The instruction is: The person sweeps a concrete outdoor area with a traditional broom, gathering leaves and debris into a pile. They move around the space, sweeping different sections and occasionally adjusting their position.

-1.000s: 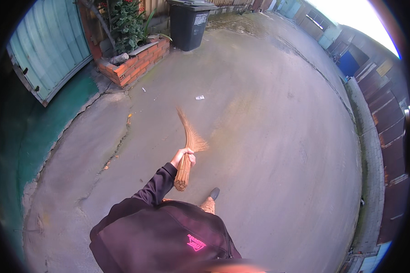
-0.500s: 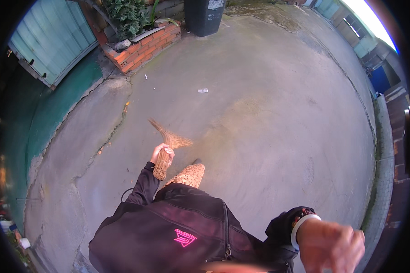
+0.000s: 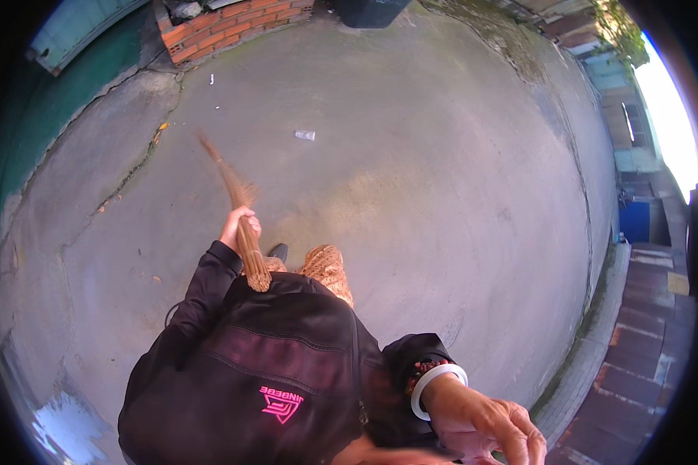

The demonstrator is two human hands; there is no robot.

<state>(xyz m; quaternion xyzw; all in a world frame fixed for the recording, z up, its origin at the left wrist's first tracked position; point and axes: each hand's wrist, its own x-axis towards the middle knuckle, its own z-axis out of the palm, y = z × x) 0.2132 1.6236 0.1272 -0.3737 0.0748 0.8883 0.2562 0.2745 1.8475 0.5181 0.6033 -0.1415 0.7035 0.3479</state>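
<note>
My left hand (image 3: 239, 226) is closed around the bound handle of a straw hand broom (image 3: 250, 252). The butt of its handle points back toward my dark jacket (image 3: 240, 364), and its bristles reach forward above the concrete, slightly blurred. At the lower right, my right hand (image 3: 485, 422) hangs with its fingers loosely bent and partly apart. No object shows in it, though its fingertips are cut off near the lower edge. A white bangle (image 3: 420, 399) and a beaded bracelet (image 3: 419, 372) circle that wrist. Ahead of the broom lies a small pale piece of litter (image 3: 305, 135).
Grey concrete ground (image 3: 457, 209) spreads around me, cracked on the left. A brick planter (image 3: 236, 27) and dark bin (image 3: 368, 12) stand at the far side. Smaller white litter (image 3: 212, 79) lies near the planter. A curb (image 3: 597, 333) runs along the right; wet ground (image 3: 70, 426) shows lower left.
The view has shifted, with the planter and bin now nearer the top edge. The broom has swung and its bristles look narrower. My right hand appears farther left and lower.
</note>
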